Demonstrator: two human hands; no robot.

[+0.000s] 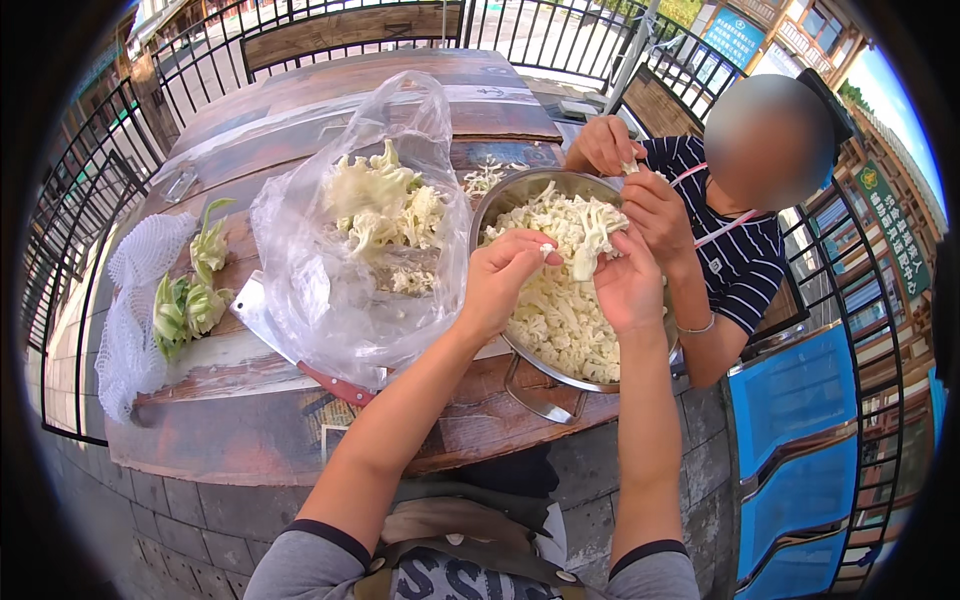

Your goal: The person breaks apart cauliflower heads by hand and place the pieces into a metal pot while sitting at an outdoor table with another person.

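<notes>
My right hand (628, 281) holds a branching piece of cauliflower (596, 232) above a wide stainless steel pot (491, 199). Between the thumb and forefinger of my left hand (504, 276) is a small cauliflower floret (547, 248), a little apart from the larger piece. Many small cauliflower florets (566, 334) fill much of the pot under my hands. To the left of the pot, a clear plastic bag (300, 277) lies spread on the wooden table (480, 431), with large cauliflower pieces (386, 195) in it.
Across the pot, a co-worker's hands (651, 199) hold a cauliflower bit. A cleaver (259, 304) with a red handle (337, 384) lies partly under the bag. Farther left are leafy cauliflower trimmings (184, 311) and white netting (135, 330). Blue chairs (795, 427) stand at right.
</notes>
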